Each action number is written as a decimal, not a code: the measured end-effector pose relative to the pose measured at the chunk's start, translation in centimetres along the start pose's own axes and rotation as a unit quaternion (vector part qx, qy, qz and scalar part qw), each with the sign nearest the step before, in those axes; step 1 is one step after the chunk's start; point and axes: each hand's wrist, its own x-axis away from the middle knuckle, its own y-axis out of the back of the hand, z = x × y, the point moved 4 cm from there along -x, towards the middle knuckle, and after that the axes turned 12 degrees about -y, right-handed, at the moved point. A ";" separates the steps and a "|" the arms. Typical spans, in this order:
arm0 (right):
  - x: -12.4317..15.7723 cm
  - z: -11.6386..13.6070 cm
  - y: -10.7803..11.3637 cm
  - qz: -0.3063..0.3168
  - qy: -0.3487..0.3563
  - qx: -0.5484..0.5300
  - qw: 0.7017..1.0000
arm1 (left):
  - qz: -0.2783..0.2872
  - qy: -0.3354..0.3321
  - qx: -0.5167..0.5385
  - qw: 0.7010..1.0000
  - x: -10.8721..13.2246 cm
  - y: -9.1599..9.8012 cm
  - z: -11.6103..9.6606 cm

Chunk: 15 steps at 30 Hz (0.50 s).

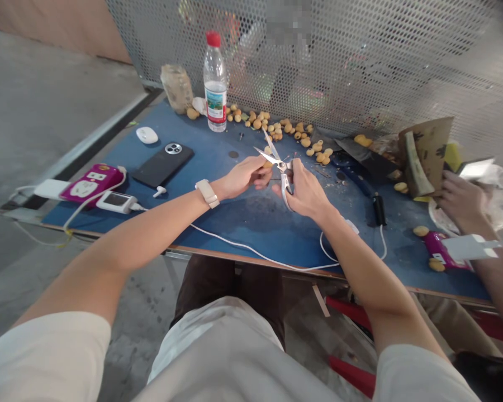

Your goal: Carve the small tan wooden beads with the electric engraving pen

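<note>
My right hand [305, 188] is wrapped round the handles of silver scissors [285, 188], whose blades stand apart and point up and to the left. My left hand [248, 174] pinches a small yellow-brown round piece [267, 158] close beside the blades. Behind both hands, many similar round pieces [257, 123] lie in a loose row along the back of the blue table [251, 220]. What the piece in my left hand is exactly cannot be made out.
A water bottle [216, 106] and a jar [176, 89] stand at the back left. Nearer lie a phone [163, 166], a purple power strip [90, 187] and a white cable [243, 245]. At right, another person's hand [461, 201] is beside a brown packet [433, 151].
</note>
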 end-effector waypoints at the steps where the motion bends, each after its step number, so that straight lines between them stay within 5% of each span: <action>1: 0.0 0.0 0.1 0.000 0.004 0.000 1.000 | 0.000 0.001 0.005 1.000 0.1 0.0 0.1; 15: 0.1 0.2 0.0 0.009 0.036 0.011 0.999 | -0.023 0.001 0.006 1.000 0.2 0.0 0.0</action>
